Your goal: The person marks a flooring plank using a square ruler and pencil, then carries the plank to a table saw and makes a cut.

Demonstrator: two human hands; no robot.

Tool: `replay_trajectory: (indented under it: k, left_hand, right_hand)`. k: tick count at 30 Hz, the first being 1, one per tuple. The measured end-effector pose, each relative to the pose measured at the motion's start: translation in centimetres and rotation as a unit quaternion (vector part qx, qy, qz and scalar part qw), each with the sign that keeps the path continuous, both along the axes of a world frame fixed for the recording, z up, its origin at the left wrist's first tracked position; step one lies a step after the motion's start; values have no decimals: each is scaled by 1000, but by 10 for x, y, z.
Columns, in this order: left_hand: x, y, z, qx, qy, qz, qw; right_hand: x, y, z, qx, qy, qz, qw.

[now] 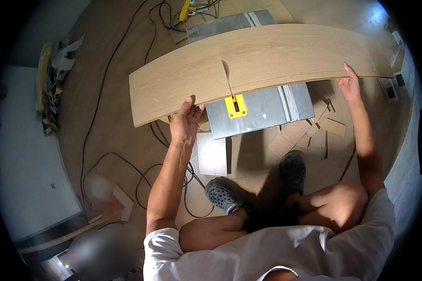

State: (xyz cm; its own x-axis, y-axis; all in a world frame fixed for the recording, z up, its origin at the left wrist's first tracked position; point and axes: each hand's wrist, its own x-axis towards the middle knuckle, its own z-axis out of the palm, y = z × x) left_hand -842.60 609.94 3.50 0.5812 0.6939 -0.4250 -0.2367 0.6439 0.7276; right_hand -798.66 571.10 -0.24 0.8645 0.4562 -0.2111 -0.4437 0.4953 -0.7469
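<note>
A long wood-grain plank (290, 54) lies across a grey-topped table saw (260, 117). The round blade (226, 70) pokes up through the plank, and a narrow cut runs from there to the near edge. A yellow insert plate (241, 112) with a dark slot shows just in front of that cut. My left hand (186, 122) grips the near edge left of the blade, thumb on top and fingers underneath. Far to the right, my right hand (350, 89) holds the same edge, with its thumb over the top and its other fingers partly hidden below.
Wood offcuts (309, 131) are scattered on the floor right of the saw. A pale board (212, 153) lies below its left side. Black cables (105, 79) loop over the floor at left. My feet, in dark clogs (220, 194), rest near the saw. A yellow tool (185, 10) lies beyond it.
</note>
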Motion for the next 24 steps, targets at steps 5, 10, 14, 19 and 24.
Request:
replay_trajectory:
  k: [5, 10, 14, 19, 24]
  left_hand:
    - [-7, -5, -2, 0, -7, 0, 1000]
    - [-13, -12, -1, 13, 3, -11, 1000]
    - [-14, -18, 4, 1, 1, 6, 1000]
    - [-19, -24, 5, 8, -7, -6, 1000]
    - [-24, -28, 5, -5, -1, -3, 1000]
  right_hand:
    - [-4, -4, 2, 0, -5, 19, 1000]
    - [-16, -3, 7, -17, -1, -17, 1000]
    - [-17, -8, 6, -11, -8, 2, 1000]
    - [-20, -14, 7, 2, 3, 25, 1000]
    - [-19, -22, 3, -8, 5, 6, 1000]
